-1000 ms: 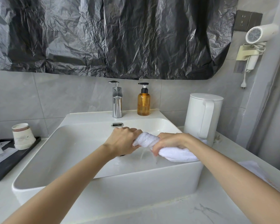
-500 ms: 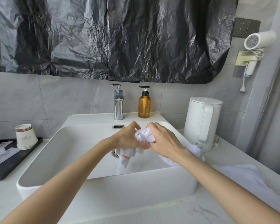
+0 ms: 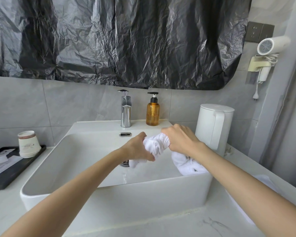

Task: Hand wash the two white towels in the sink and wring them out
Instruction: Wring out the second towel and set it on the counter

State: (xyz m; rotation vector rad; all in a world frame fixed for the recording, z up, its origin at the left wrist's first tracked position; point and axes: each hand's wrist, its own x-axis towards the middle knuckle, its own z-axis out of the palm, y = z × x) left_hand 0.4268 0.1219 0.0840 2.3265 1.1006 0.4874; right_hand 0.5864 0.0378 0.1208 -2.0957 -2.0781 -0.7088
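Left grip and right grip: both clenched round twisted white towel, held above sink basin, right of centre. Towel tail hangs inside sink at right wall. Amber soap bottle stands on sink rear ledge. White kettle stands on worktop, right of sink.
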